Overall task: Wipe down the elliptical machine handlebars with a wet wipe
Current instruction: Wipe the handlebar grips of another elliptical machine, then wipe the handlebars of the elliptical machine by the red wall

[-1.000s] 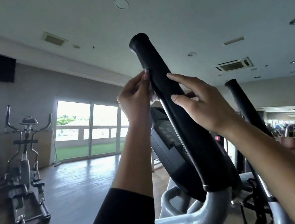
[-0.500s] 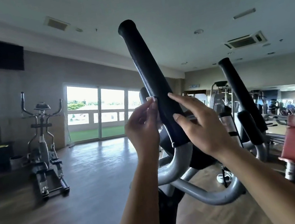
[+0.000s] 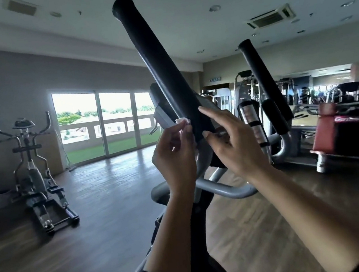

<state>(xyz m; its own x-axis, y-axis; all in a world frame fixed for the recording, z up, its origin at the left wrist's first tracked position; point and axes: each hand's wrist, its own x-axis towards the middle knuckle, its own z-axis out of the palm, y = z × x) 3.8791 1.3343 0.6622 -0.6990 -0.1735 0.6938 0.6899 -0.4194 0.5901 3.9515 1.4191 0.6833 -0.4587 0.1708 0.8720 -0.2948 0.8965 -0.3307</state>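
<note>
Left hand (image 3: 174,157) pinches the wet wipe (image 3: 182,121) at the lower end of the handlebar grip (image 3: 159,65); right hand (image 3: 235,144) rests opposite, fingers released. So light a pinch may drop it.

I have only one view, from the wide-angle camera on my head, facing forward across the gym from just behind my raised forearms. It sits close to the handlebar (image 3: 160,69), which fills the middle, with my left hand (image 3: 174,157) and right hand (image 3: 238,150) near; the windows (image 3: 100,123) lie far left, other machines (image 3: 343,126) far right.
</note>
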